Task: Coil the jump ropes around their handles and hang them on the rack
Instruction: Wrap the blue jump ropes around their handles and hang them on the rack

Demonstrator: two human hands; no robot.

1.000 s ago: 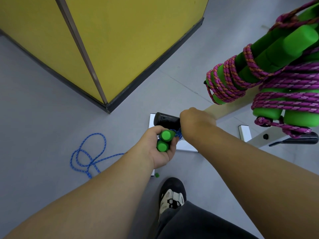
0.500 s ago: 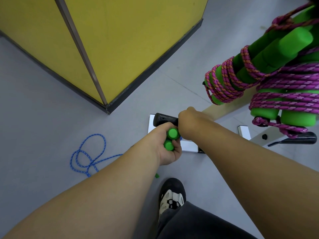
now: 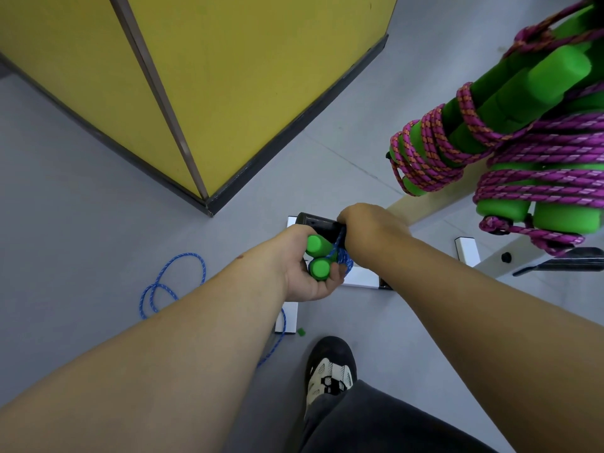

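Observation:
My left hand grips two green foam handles held side by side, their round ends facing me. Blue rope is wound around the handles beyond my fingers. My right hand holds the blue rope close to the handles, fingers curled and turned away from me. The loose rest of the blue rope lies in loops on the grey floor at the left and trails back under my left forearm. At the right, several purple ropes coiled on green handles hang on the wooden rack.
A yellow wall corner with a dark baseboard juts in at the upper left. The rack's white base feet and a black peg sit just beyond my hands. My shoe stands below them on the floor.
The floor loops have shrunk as rope was drawn in. More blue rope now shows wound on the handles, and my right hand has circled round them while the left one shifted slightly.

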